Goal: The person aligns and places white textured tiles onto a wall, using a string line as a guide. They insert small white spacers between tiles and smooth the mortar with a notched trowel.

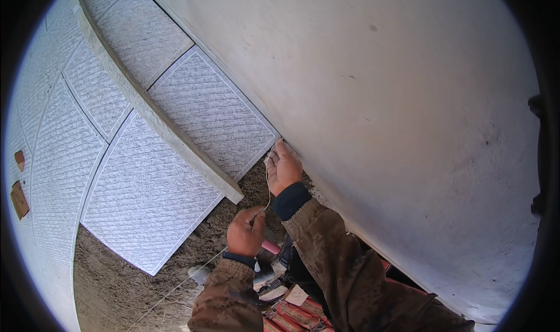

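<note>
My left hand [245,230] is closed on a thin white string [268,186], which trails down toward the lower left. Higher up, my right hand [283,166] pinches the string at the outer corner of a grey textured tile [210,110], against the base of a pale wall [396,128]. A long pale strip [157,122] lies across the tiles, ending just above my left hand. Beside and partly behind my left hand is a pink cylindrical object [270,247]; what it belongs to is unclear.
More textured tiles [143,186] cover the left side, with small brown pieces [19,199] on them. Rough grey bedding [122,273] borders the tiles below. Red bundles [294,314] lie at the bottom, near dark items under my arms. The wall fills the right side.
</note>
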A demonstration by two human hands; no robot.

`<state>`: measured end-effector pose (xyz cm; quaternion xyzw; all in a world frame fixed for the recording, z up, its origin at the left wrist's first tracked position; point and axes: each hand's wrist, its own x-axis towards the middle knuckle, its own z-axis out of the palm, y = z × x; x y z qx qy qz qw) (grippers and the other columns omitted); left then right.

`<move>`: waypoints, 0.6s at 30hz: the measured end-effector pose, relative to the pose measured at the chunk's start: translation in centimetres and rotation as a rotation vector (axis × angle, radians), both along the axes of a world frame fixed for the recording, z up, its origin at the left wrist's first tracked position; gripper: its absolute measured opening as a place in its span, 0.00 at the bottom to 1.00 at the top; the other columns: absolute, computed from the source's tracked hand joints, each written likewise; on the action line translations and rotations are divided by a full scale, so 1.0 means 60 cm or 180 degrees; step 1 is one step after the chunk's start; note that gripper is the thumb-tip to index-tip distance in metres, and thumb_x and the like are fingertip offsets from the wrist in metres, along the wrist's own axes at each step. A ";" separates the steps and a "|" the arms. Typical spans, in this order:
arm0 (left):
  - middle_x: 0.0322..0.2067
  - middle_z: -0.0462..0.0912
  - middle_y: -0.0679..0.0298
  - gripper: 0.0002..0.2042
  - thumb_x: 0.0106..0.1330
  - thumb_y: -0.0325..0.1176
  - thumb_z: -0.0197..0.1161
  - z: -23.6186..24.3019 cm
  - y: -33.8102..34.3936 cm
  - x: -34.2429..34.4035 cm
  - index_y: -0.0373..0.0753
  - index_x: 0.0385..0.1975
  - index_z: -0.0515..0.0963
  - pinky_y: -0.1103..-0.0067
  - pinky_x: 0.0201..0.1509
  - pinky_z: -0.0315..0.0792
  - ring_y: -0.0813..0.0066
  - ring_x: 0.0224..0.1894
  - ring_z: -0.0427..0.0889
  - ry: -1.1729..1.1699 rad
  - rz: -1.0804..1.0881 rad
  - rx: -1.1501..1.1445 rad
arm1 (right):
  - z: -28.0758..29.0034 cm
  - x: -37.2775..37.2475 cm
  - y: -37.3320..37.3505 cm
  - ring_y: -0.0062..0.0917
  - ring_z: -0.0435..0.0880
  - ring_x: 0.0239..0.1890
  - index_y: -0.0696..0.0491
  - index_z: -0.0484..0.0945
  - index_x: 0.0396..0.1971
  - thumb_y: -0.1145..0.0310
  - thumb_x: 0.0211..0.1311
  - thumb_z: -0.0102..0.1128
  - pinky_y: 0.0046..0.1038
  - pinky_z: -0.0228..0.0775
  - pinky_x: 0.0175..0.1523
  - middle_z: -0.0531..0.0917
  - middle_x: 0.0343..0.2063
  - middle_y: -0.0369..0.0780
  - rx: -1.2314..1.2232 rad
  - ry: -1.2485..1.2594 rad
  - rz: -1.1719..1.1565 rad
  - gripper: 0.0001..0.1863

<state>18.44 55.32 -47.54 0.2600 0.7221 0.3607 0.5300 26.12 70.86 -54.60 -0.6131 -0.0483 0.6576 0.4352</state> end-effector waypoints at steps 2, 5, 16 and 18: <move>0.32 0.81 0.51 0.08 0.63 0.31 0.62 -0.001 0.000 0.000 0.37 0.39 0.83 0.70 0.39 0.75 0.54 0.35 0.83 -0.0001 0.0004 0.0003 | -0.003 0.001 -0.003 0.13 0.68 0.27 0.48 0.75 0.36 0.68 0.67 0.60 0.19 0.66 0.32 0.72 0.27 0.27 0.0020 0.0035 -0.0015 0.03; 0.32 0.82 0.51 0.08 0.63 0.31 0.62 -0.003 -0.001 0.000 0.37 0.39 0.83 0.70 0.39 0.75 0.54 0.35 0.83 -0.0032 0.0026 -0.0021 | -0.005 0.002 -0.006 0.14 0.68 0.28 0.49 0.76 0.37 0.67 0.66 0.61 0.19 0.65 0.33 0.73 0.29 0.28 0.0044 0.0038 -0.0031 0.04; 0.33 0.82 0.51 0.08 0.63 0.30 0.62 -0.010 -0.002 0.010 0.36 0.39 0.83 0.71 0.40 0.75 0.55 0.36 0.83 -0.0241 0.0078 -0.0101 | -0.002 0.008 0.000 0.16 0.71 0.32 0.51 0.76 0.39 0.68 0.67 0.60 0.20 0.69 0.38 0.75 0.32 0.31 -0.0127 0.0060 0.0035 0.05; 0.33 0.82 0.51 0.08 0.63 0.30 0.62 -0.011 -0.002 0.011 0.36 0.39 0.83 0.71 0.40 0.75 0.55 0.36 0.83 -0.0270 0.0104 -0.0096 | -0.003 0.010 0.000 0.16 0.72 0.33 0.51 0.76 0.39 0.67 0.67 0.59 0.20 0.69 0.38 0.75 0.33 0.31 -0.0127 0.0093 0.0066 0.05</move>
